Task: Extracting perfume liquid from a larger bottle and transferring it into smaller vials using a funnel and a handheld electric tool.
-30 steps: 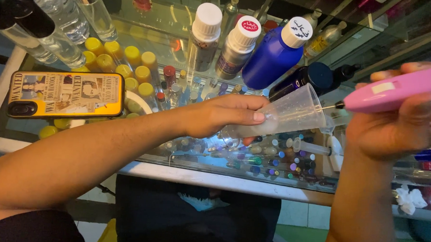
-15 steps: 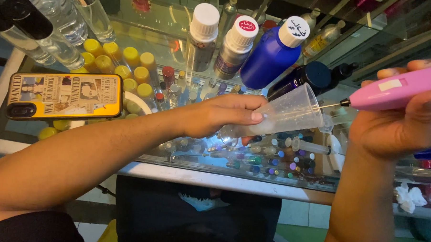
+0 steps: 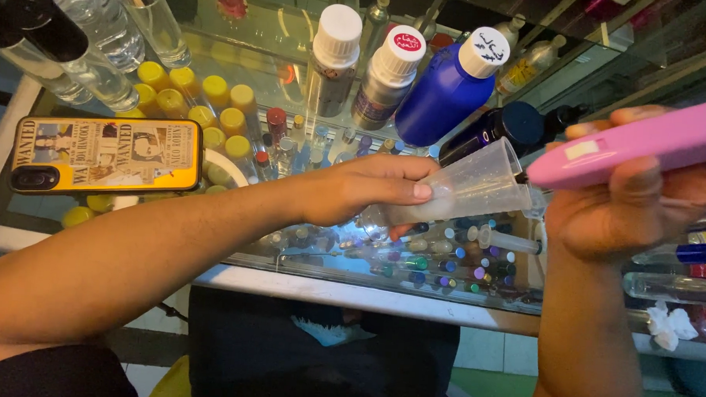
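Sideways, clear cup (image 3: 478, 187), whitish residue inside.

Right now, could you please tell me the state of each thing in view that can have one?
Left hand: gripping the plastic cup.
Plastic cup: tipped on its side, mouth toward the pink tool.
Right hand: gripping the pink tool.
Pink tool: tip at the cup's mouth.
Blue bottle: capped.
Phone: lying face down on the glass counter.

There were three white-capped bottles (image 3: 392, 75), one blue and two silver, one clear plastic cup (image 3: 478, 187), one pink tool (image 3: 644, 146), and one phone (image 3: 104, 155).
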